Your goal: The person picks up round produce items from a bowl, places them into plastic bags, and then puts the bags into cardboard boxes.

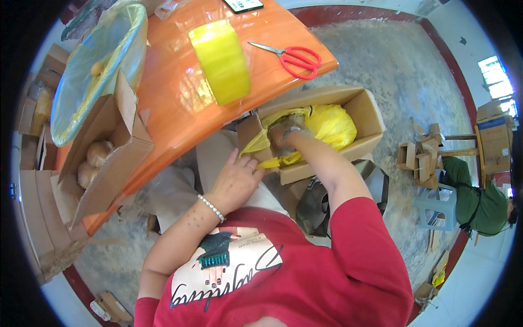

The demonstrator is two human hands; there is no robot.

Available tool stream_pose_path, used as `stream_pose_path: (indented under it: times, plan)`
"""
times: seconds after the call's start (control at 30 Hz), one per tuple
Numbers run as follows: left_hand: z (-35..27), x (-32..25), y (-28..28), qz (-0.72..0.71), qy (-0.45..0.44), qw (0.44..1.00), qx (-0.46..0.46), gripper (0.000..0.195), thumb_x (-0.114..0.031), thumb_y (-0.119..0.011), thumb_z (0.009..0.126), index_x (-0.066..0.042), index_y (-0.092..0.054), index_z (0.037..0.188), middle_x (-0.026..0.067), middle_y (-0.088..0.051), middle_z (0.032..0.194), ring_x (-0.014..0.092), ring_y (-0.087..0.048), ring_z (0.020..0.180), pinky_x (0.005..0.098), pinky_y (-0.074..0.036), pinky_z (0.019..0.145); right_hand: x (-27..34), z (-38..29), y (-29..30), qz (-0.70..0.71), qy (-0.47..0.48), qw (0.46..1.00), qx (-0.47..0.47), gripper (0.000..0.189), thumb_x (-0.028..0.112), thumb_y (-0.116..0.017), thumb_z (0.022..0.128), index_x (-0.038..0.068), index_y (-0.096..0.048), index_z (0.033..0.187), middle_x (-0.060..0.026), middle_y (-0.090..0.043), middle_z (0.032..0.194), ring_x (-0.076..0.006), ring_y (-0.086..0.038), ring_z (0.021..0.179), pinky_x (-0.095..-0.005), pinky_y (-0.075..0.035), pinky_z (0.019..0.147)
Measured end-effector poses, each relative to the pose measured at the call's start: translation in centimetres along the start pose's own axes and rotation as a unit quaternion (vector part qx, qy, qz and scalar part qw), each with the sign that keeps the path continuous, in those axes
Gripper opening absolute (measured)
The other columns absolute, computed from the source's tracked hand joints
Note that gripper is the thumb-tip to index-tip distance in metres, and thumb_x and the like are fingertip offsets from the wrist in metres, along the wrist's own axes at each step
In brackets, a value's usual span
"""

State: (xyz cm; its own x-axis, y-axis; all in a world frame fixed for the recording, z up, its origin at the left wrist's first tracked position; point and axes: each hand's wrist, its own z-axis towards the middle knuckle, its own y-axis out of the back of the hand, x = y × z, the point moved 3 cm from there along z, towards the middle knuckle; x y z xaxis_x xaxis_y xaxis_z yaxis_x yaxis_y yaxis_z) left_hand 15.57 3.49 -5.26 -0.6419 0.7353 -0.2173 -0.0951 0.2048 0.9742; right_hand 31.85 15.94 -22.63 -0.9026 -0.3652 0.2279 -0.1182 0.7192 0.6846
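Observation:
My right hand [282, 137] reaches down into a yellow plastic bag [333, 124] inside a long cardboard box [361, 149]; its fingers are blurred and partly hidden. My left hand [235, 180] rests at the box's near left end, fingertips against the bag's yellow edge; whether it grips the edge cannot be told. On the orange table [163, 86] above lie a yellow rectangular sheet or stack [220, 61] and red-handled scissors [302, 61], blades slightly apart. A smaller open cardboard box [122, 163] at the table's left holds round brown objects [99, 153].
A plastic-lined blue basin [61, 110] with a small round item stands at the left. A phone [243, 5] lies at the table's far edge. Stacked cartons [32, 212] line the left. At the right are a pale blue stool [437, 206], small boxes [427, 157] and a person in green [482, 208].

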Motion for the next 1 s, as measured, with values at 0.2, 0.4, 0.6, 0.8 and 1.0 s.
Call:
stream_pose_path:
  times: [0.2,0.4,0.6,0.8,1.0]
  plan:
    - [-0.2,0.1,0.1,-0.003,0.002,1.0,-0.014,0.033,-0.015,-0.07,0.07,-0.007,-0.059,0.1,0.0092,-0.06,0.099,0.026,-0.055,0.105,0.0498,-0.035,0.1,-3.5,-1.0,1.3,0.133,-0.062,0.981,-0.129,0.025,0.011,-0.057,0.072,0.003,-0.07,0.091,-0.0208,-0.066,0.094,-0.0347,-0.064,0.088,-0.0404,-0.051,0.077]
    - [-0.1,-0.2,0.3,-0.003,0.001,1.0,-0.009,0.029,-0.015,-0.067,0.072,-0.007,-0.059,0.099,0.0096,-0.06,0.097,0.026,-0.056,0.104,0.0502,-0.034,0.101,-5.1,-3.6,1.6,0.095,-0.068,0.964,-0.238,0.025,0.01,-0.058,0.07,0.009,-0.072,0.091,-0.0168,-0.067,0.092,-0.033,-0.064,0.086,-0.0402,-0.051,0.078]
    - [0.0,-0.4,0.5,0.003,-0.002,1.0,-0.009,0.029,-0.015,-0.066,0.072,-0.007,-0.059,0.099,0.0094,-0.06,0.098,0.026,-0.056,0.104,0.0501,-0.034,0.1,-3.2,-4.2,2.1,0.179,0.02,0.944,-0.277,0.028,0.01,-0.054,0.072,0.011,-0.072,0.094,-0.0156,-0.067,0.095,-0.0317,-0.063,0.091,-0.04,-0.051,0.081]
    - [0.2,-0.5,0.5,0.004,0.002,1.0,0.004,0.031,-0.017,-0.068,0.071,-0.007,-0.059,0.1,0.0086,-0.06,0.098,0.025,-0.055,0.103,0.0495,-0.034,0.101,-0.2,-2.7,0.6,0.074,-0.05,0.996,-0.024,0.035,0.012,-0.053,0.077,0.0,-0.065,0.108,-0.0183,-0.064,0.11,-0.0346,-0.061,0.101,-0.0384,-0.049,0.086]
    - [-0.1,-0.4,0.3,0.013,0.007,1.0,0.024,0.035,-0.019,-0.07,0.072,-0.008,-0.059,0.103,0.0077,-0.06,0.1,0.024,-0.054,0.106,0.0492,-0.033,0.102,1.3,-2.4,2.0,-0.026,-0.033,0.999,0.013,0.035,0.018,-0.053,0.082,0.005,-0.065,0.112,-0.0161,-0.061,0.119,-0.0315,-0.059,0.108,-0.0383,-0.047,0.09]
